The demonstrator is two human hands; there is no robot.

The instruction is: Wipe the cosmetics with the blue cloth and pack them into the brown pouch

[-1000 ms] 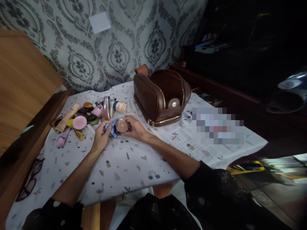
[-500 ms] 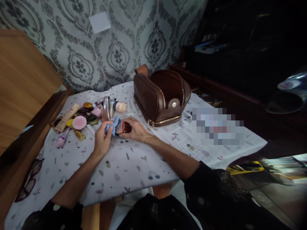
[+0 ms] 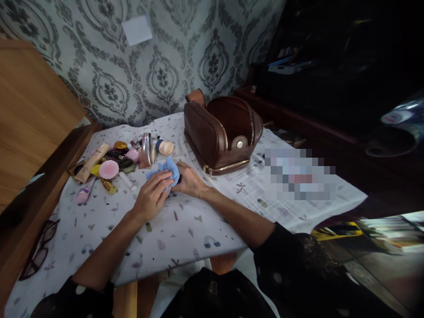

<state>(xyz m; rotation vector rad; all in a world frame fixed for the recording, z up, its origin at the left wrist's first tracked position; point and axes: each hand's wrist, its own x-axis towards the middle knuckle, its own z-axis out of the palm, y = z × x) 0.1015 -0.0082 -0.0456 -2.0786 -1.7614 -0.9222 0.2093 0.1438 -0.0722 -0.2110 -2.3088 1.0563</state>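
A light blue cloth is bunched in my left hand, whose closed fingers press it over a small dark reddish bottle. My right hand grips that bottle from the other side; cloth and fingers hide nearly all of it. Just beyond my hands lie a metallic pinkish tube and a cream bottle with a dark blue band. To their left is a cluster of cosmetics, among them a pink round compact, a beige tube, a gold lipstick and a white slim tube.
A brown leather toiletry bag stands unzipped behind my right hand. Glasses lie at the left edge of the printed white cloth covering the table. A blurred-out item lies on the right. Patterned wall stands behind.
My left hand has moved right with the blue cloth, which now wraps the bottle and covers its red part. The white slim tube has come into view. My right hand stays in place.
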